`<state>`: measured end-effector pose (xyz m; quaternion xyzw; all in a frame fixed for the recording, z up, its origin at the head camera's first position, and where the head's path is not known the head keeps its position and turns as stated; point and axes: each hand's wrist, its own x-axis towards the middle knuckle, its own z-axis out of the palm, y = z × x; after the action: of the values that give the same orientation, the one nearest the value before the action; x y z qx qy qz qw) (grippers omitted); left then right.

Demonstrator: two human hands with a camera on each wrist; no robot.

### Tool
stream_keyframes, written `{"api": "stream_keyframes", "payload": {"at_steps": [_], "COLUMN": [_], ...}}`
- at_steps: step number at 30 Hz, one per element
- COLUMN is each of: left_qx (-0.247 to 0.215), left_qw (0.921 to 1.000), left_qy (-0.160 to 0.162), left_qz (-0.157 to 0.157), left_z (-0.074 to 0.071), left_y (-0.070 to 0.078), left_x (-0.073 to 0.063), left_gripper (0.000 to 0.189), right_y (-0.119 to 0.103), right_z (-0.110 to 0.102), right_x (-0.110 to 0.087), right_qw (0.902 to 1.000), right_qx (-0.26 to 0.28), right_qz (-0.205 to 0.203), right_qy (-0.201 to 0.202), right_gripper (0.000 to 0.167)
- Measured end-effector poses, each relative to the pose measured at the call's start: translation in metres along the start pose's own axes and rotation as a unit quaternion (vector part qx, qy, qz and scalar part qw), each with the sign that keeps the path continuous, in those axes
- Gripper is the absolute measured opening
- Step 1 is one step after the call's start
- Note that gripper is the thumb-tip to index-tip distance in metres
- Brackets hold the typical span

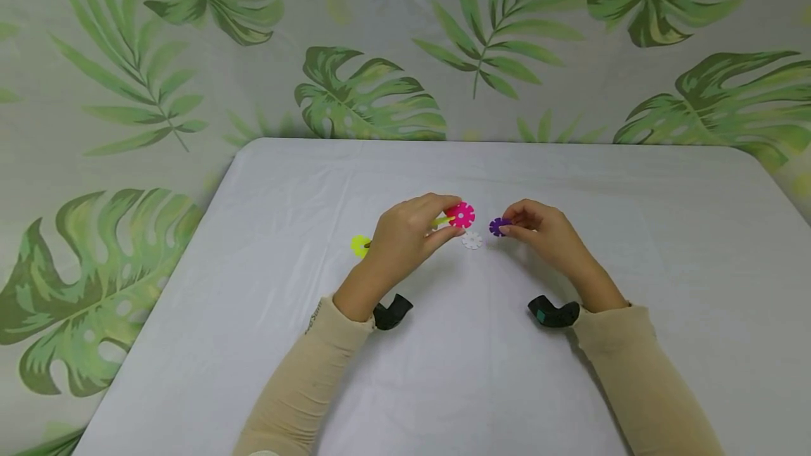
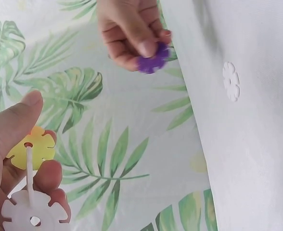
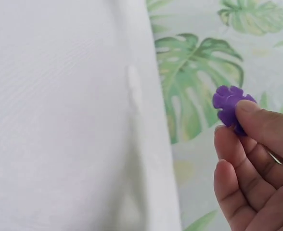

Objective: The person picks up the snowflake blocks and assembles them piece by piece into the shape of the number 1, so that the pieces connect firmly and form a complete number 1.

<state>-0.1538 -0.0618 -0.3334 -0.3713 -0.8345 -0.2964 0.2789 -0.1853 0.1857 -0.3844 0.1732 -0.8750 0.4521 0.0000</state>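
My left hand (image 1: 405,234) grips joined notched plastic discs between thumb and fingers. A pink disc (image 1: 462,214) shows at its fingertips in the head view, with a yellow piece beside it. In the left wrist view, a yellow disc (image 2: 43,148) and a whitish disc (image 2: 23,219) lie along the palm side, linked by a thin pale piece. My right hand (image 1: 554,234) pinches a purple notched disc (image 3: 226,102) between thumb and fingers, apart from the left hand's pieces. On the table between the hands lies a white disc (image 1: 472,241).
Another yellow disc (image 1: 359,245) shows left of the left hand; whether it joins the held pieces, I cannot tell. White cloth covers the table (image 1: 443,385). Black devices (image 1: 394,312) sit at both wrists. Beyond the table's far edge is leaf-patterned cloth (image 1: 374,93).
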Motion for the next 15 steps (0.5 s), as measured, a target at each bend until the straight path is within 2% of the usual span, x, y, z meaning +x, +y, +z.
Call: {"api": "stream_keyframes", "payload": {"at_steps": [7,12,15], "left_qx": [-0.003,-0.018,-0.026], "left_qw": [1.0000,0.9998,0.9995], "left_qy": [-0.002,-0.010,-0.016], "left_qz": [0.004,0.007,0.009], "left_z": [0.001,0.001,0.001], "left_y": [0.000,0.001,0.002], "left_x": [0.000,0.000,0.000], "left_gripper": [0.035,0.033,0.033], "right_y": [-0.026,-0.040,-0.054], "right_z": [-0.009,-0.010,-0.010], "right_x": [-0.007,-0.011,-0.015], "right_qw": [0.9926,0.9895,0.9878], "right_qx": [0.103,0.116,0.107], "right_qz": [-0.052,-0.073,-0.103], "right_qy": [0.037,0.045,0.046], "right_gripper": [0.015,0.013,0.013]}}
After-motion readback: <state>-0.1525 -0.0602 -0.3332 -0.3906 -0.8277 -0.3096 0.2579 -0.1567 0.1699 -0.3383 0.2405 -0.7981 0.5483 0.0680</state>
